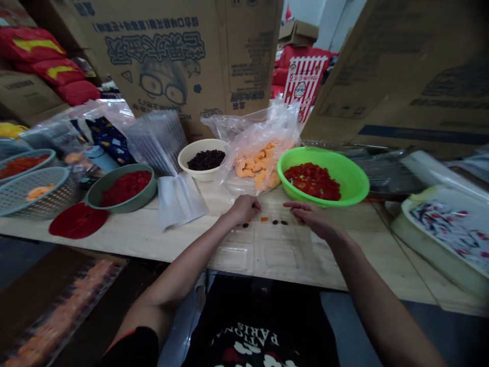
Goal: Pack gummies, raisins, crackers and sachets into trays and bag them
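Note:
A clear plastic tray (234, 257) lies flat on the table in front of me. Along its far part sit a small orange piece (264, 219) and a few dark pieces (275, 222). My left hand (244, 209) is over the tray's left side, fingers bent together in a pinch; anything between the fingertips is too small to make out. To the right, my right hand (310, 216) hovers beside the dark pieces, index finger stretched leftward and the other fingers loosely bent, with nothing visible in them. Behind it stands a bright green bowl (355, 178) of red pieces.
A cream bowl (187, 168) of dark pieces and a plastic bag (229, 176) of orange pieces stand at the back. Leftward are a grey-green bowl (145, 199) of red pieces, a red lid (78, 221) and baskets (19, 196). A white tub (416, 224) with printed packets is at right.

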`<state>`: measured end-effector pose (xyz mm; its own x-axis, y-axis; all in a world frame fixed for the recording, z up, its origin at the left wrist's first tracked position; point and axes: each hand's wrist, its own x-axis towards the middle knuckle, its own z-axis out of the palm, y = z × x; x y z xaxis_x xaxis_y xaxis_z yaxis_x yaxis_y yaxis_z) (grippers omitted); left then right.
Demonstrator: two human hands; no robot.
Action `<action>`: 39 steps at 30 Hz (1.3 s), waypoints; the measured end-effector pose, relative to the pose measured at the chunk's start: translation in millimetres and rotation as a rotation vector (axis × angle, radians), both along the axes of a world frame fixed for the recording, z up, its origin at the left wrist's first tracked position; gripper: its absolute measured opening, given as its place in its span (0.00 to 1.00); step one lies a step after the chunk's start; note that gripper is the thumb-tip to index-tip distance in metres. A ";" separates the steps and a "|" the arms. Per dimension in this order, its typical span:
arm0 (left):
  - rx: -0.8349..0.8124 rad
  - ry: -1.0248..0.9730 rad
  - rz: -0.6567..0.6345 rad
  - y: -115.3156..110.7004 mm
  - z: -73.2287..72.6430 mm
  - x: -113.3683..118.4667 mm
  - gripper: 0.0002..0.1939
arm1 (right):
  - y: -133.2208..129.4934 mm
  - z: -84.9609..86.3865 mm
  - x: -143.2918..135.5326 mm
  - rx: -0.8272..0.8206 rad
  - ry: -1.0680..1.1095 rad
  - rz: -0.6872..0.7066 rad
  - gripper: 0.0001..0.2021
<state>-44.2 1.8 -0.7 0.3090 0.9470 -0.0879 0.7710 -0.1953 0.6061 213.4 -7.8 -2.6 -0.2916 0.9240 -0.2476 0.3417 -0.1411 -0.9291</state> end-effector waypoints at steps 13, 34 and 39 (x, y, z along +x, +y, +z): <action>0.085 0.042 -0.030 -2.2 -18.5 27.1 0.11 | 7.1 -21.1 -38.1 0.649 -0.730 0.393 0.12; 0.055 0.127 -0.071 13.5 -13.0 56.5 0.06 | -12.1 -23.4 -5.2 0.522 -0.812 0.124 0.16; 0.065 0.132 -0.009 19.1 -15.5 65.9 0.10 | -19.1 -26.4 -16.3 0.518 -0.858 0.103 0.16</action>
<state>21.7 20.9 -16.2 0.3070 0.9494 -0.0668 0.8416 -0.2380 0.4849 197.1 -26.8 -29.0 -0.2874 0.9577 0.0138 0.9119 0.2780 -0.3019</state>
